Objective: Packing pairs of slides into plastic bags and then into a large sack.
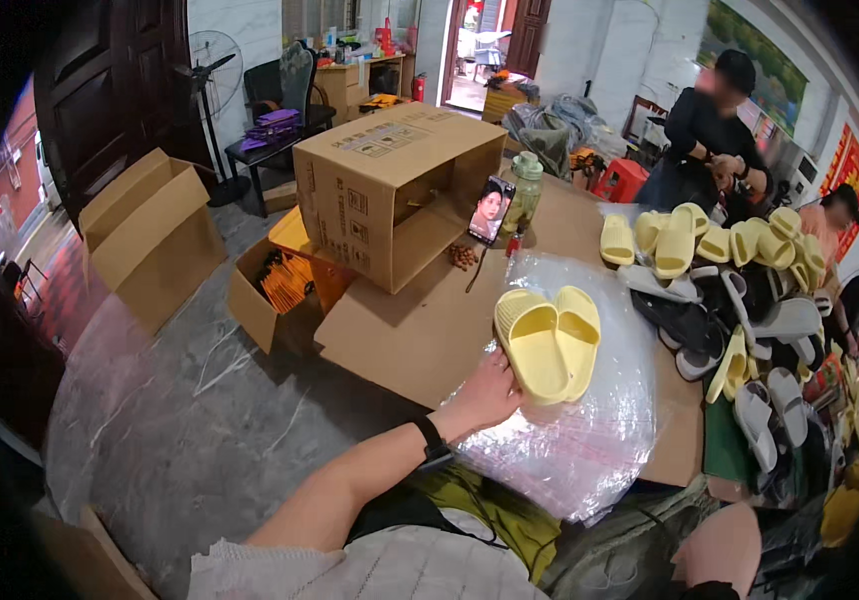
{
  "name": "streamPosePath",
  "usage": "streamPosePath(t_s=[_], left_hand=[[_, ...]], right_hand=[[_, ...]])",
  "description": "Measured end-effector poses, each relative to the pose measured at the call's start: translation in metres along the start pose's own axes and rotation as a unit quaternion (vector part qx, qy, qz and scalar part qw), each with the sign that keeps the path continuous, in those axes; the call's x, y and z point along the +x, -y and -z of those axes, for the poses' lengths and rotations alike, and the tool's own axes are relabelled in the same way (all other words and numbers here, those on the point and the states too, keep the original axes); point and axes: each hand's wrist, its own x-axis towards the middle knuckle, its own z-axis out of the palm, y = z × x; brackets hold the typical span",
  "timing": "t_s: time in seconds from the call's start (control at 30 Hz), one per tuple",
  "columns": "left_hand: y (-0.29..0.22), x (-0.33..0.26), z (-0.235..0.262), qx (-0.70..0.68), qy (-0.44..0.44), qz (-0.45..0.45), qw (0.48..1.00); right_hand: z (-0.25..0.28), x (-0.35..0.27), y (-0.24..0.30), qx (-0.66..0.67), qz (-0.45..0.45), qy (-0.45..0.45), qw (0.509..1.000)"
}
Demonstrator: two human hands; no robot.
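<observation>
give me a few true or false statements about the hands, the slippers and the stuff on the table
1. The left hand holds a pair of yellow slippers. True.
2. The slippers are held over a pile of clear plastic bags. True.
3. The big cardboard box on the table is taped shut. False: it lies on its side with its opening and flaps showing.
4. A phone leans upright near the box, beside a green bottle. True.
5. The right hand also has a grip on the slippers. False: only the left hand is on them; the right hand cannot be made out.
6. The heap of slippers at the right is all yellow. False: grey, white and dark ones lie there too.
</observation>
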Motion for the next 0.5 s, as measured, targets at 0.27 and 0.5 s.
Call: streamPosePath(t_s=[0.27, 0.5], left_hand=[[0.0032, 0.0057, -0.001, -0.008, -0.001, -0.007, 1.0], [0.0034, 0.0044, 0.002, -0.007, 0.037, 0.025, 0.999]], right_hand=[[-0.0043, -0.0074, -0.0057, -0.009, 0.005, -0.017, 1.0], [-0.0016, -0.0065, -0.0031, -0.006, 0.003, -0.026, 1.0]])
